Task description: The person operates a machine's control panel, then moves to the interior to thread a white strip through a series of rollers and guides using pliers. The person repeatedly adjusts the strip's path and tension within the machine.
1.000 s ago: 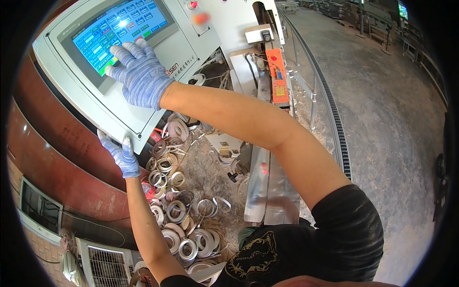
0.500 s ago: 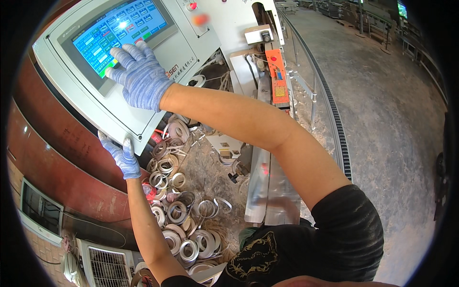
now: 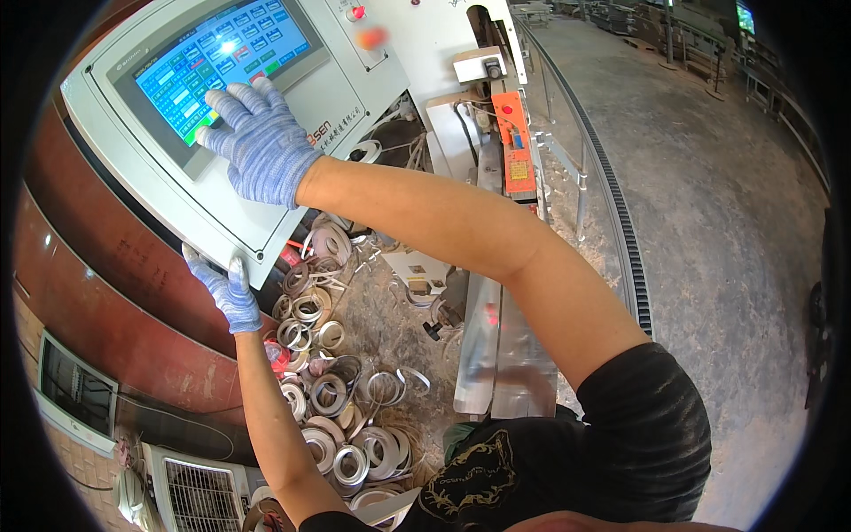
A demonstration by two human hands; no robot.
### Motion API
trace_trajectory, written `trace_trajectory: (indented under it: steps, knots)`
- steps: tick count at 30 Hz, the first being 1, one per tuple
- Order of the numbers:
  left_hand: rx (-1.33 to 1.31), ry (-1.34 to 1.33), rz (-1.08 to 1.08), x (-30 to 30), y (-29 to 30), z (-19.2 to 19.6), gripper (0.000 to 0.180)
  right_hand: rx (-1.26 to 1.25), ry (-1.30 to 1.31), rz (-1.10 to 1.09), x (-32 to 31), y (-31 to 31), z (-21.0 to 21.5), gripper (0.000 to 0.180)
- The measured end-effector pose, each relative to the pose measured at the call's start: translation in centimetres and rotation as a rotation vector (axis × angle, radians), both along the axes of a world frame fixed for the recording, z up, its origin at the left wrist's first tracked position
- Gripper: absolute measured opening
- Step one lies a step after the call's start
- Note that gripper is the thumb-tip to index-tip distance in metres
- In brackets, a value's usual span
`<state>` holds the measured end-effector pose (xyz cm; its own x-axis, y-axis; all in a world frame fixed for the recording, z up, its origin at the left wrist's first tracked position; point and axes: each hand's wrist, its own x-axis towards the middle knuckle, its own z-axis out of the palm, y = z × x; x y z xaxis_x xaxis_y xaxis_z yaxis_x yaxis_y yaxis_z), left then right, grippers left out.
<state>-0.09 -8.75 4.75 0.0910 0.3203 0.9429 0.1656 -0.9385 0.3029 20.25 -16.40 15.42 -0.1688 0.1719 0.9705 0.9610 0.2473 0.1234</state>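
At the upper left, a lit blue touchscreen (image 3: 213, 62) is set into a pale grey control panel (image 3: 355, 75). My right hand (image 3: 261, 142), in a blue-and-white knitted glove, reaches over the screen's lower part with fingers spread. Its fingertips lie at or just above the glass; contact is hard to make out. My left hand (image 3: 225, 291), gloved the same way, is at the panel's lower edge, its thumb and fingers apart against the corner. Neither hand has anything visible in its grasp.
Several rolls of edge-banding strip (image 3: 350, 461) lie heaped on the floor below the panel. An orange control box (image 3: 519, 146) sits on the machine, beside a metal rail (image 3: 612, 195). A red curved surface (image 3: 133, 266) stands at left, above a grilled unit (image 3: 199, 496).
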Motion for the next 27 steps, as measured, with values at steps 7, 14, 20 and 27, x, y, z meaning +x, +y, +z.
trace_trajectory:
  steps: [7, 14, 20, 27]
  knots:
    - [0.004, -0.003, 0.001, 0.05, 0.04, 0.11, 0.080, 0.015, -0.005, -0.007, 0.06, 0.07, 0.03, 0.047]
    - [0.009, -0.002, -0.015, 0.00, 0.21, -0.01, 0.081, 0.023, -0.007, -0.005, 0.06, 0.02, 0.06, 0.047]
    - [0.020, 0.006, 0.000, -0.17, 0.48, -0.08, 0.081, 0.030, -0.009, -0.012, -0.02, 0.15, -0.03, 0.047]
    - [0.008, 0.003, -0.010, -0.03, 0.21, -0.02, 0.080, 0.033, -0.007, -0.014, 0.01, 0.19, -0.02, 0.047]
